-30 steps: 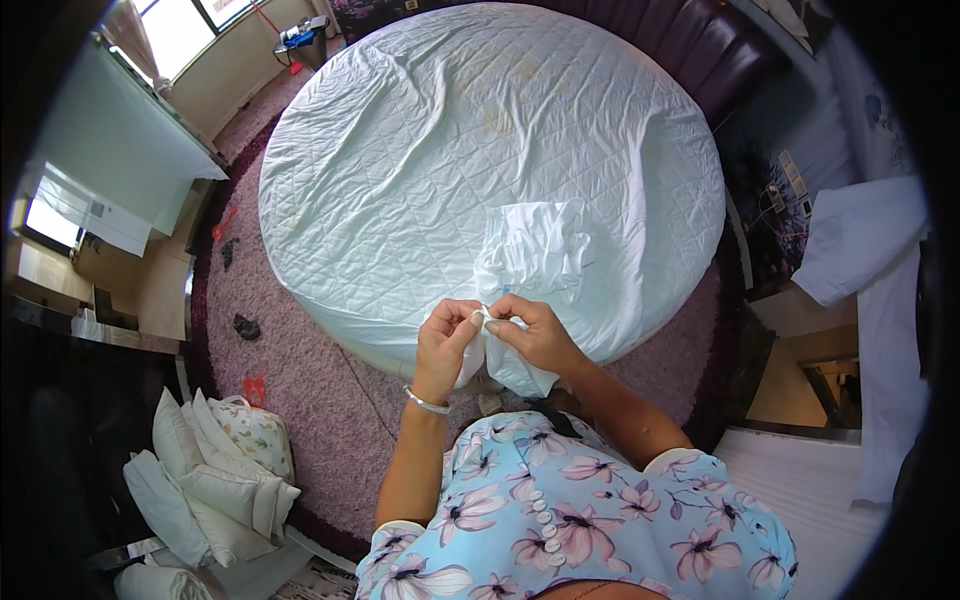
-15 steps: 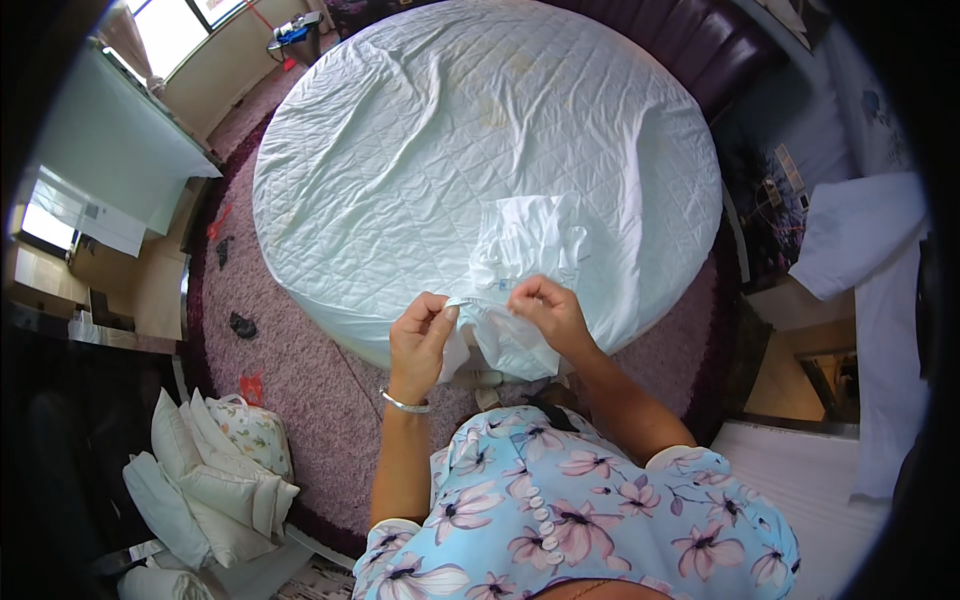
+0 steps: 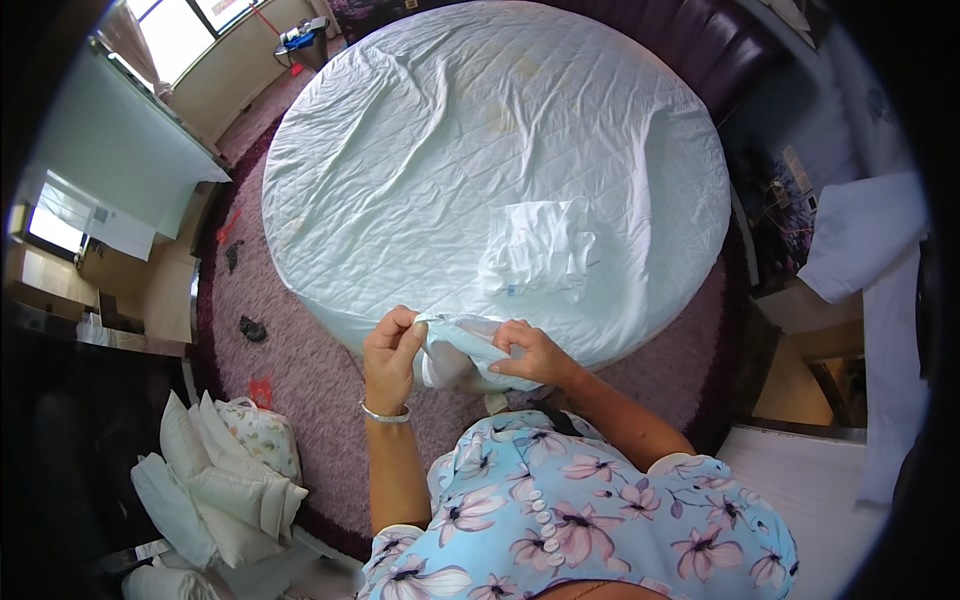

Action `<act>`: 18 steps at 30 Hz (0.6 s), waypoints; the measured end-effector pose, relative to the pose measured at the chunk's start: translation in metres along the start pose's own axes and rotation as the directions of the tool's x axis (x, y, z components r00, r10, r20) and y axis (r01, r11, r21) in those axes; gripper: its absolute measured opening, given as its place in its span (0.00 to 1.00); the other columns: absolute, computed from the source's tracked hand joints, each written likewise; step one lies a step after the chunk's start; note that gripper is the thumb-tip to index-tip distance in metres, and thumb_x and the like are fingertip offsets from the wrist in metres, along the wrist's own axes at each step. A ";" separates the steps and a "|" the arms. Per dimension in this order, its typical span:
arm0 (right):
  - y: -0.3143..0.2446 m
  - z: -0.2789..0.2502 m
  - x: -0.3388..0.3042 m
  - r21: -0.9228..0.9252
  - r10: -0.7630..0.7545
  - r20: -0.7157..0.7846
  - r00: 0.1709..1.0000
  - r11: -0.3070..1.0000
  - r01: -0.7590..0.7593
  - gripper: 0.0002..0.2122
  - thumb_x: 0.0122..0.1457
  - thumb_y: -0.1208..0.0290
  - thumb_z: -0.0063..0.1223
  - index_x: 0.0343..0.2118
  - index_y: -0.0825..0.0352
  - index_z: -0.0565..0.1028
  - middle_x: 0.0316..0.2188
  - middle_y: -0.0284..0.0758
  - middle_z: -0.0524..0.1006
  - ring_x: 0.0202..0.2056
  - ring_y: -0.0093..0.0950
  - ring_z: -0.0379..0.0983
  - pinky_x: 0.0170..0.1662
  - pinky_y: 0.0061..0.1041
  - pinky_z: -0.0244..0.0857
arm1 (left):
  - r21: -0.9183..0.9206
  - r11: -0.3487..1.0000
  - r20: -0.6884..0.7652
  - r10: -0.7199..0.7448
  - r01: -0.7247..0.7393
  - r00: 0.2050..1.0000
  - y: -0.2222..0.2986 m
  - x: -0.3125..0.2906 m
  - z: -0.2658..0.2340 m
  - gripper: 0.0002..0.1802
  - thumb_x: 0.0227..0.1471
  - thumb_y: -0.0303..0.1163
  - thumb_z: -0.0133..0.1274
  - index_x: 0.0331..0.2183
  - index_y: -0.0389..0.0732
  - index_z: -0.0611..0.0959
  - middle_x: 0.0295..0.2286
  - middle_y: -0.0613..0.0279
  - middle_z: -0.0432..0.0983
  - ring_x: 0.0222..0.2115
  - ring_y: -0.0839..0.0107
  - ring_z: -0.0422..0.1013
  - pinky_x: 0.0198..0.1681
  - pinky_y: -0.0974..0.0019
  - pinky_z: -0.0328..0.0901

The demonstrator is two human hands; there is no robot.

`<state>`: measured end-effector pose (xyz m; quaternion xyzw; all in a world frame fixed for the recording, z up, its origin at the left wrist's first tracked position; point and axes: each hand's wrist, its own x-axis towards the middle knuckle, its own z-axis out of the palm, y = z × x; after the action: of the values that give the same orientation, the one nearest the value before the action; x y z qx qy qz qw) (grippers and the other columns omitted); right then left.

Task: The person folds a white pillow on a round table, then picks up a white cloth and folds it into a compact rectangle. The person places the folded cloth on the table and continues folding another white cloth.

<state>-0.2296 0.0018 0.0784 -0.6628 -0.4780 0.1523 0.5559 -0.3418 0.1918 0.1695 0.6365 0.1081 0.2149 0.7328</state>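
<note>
A thin white cloth (image 3: 455, 345) stretches between my hands at the near edge of the round bed and droops in the middle. My left hand (image 3: 391, 355) pinches its hem between thumb and fingers; a silver bangle circles that wrist. My right hand (image 3: 533, 356) has its fingers curled on the other side of the same cloth. Whether this cloth joins the bed's cover cannot be made out. Just beyond lies a folded, crumpled white cloth (image 3: 540, 245). Beneath it a white quilted mattress cover (image 3: 400, 190), wrinkled and faintly stained, spreads over the bed.
Purple carpet (image 3: 315, 400) surrounds the bed. At lower left several white pillows (image 3: 225, 490) are piled beside a flowered bag (image 3: 262, 435). Dark scraps (image 3: 252, 329) and red scraps (image 3: 260, 391) lie on the carpet. White sheets (image 3: 865, 235) hang at right. A dark padded headboard (image 3: 690, 40) curves behind.
My left hand has shifted left and slightly down, and my right hand lower, closer to me. The cloth between them now spans wider. The folded cloth appears shifted slightly right and down.
</note>
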 end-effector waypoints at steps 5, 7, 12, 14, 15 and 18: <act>-0.025 -0.006 -0.001 -0.232 0.042 0.079 0.996 0.972 -0.022 0.10 0.40 0.66 0.62 0.21 0.64 0.72 0.20 0.35 0.69 0.27 0.32 0.66 0.34 0.27 0.59 | 0.027 0.999 -0.023 0.032 -0.031 0.999 0.000 -0.004 -0.018 0.02 0.50 0.23 0.49 0.26 0.35 0.75 0.23 0.72 0.65 0.26 0.82 0.59 0.32 0.78 0.54; -0.031 -0.008 -0.003 -0.365 -0.002 0.128 0.992 0.930 0.049 0.11 0.40 0.64 0.62 0.22 0.64 0.73 0.21 0.35 0.70 0.28 0.34 0.67 0.35 0.29 0.59 | 0.005 0.999 -0.059 0.050 -0.050 0.997 0.000 -0.003 -0.023 0.02 0.50 0.23 0.49 0.26 0.35 0.75 0.23 0.72 0.65 0.26 0.82 0.59 0.32 0.78 0.54; -0.014 -0.003 -0.023 -0.398 0.204 0.317 0.926 0.915 -0.065 0.12 0.41 0.63 0.61 0.24 0.65 0.74 0.25 0.37 0.73 0.29 0.37 0.67 0.37 0.32 0.60 | -0.067 0.992 -0.120 0.098 -0.107 0.988 0.004 -0.005 -0.034 0.03 0.49 0.24 0.49 0.26 0.35 0.75 0.24 0.71 0.65 0.26 0.81 0.58 0.31 0.77 0.53; -0.004 0.000 -0.027 -0.277 0.163 0.236 0.958 0.956 -0.094 0.12 0.42 0.64 0.61 0.25 0.67 0.73 0.25 0.37 0.73 0.30 0.36 0.69 0.37 0.32 0.61 | -0.075 0.986 -0.138 0.136 -0.148 0.981 0.005 -0.007 -0.036 0.04 0.49 0.25 0.49 0.27 0.35 0.75 0.24 0.69 0.66 0.26 0.79 0.59 0.32 0.76 0.54; -0.001 0.001 -0.029 -0.212 0.147 0.193 0.970 0.972 -0.105 0.12 0.42 0.65 0.60 0.25 0.68 0.73 0.26 0.37 0.74 0.31 0.35 0.69 0.38 0.32 0.61 | -0.088 0.983 -0.141 0.150 -0.163 0.979 0.006 -0.008 -0.039 0.04 0.49 0.25 0.49 0.27 0.35 0.74 0.25 0.68 0.66 0.26 0.79 0.60 0.32 0.76 0.54; 0.002 0.005 -0.032 0.020 0.196 0.094 0.976 0.980 -0.199 0.11 0.44 0.70 0.58 0.29 0.70 0.73 0.29 0.37 0.75 0.34 0.33 0.72 0.38 0.29 0.64 | -0.091 0.974 -0.133 0.193 -0.206 0.972 0.011 -0.012 -0.047 0.05 0.50 0.28 0.50 0.27 0.35 0.74 0.24 0.65 0.67 0.27 0.75 0.62 0.33 0.72 0.58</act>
<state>-0.2478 -0.0209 0.0642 -0.6912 -0.4325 0.2441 0.5250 -0.3751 0.2295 0.1714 0.5907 0.0771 0.3317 0.7315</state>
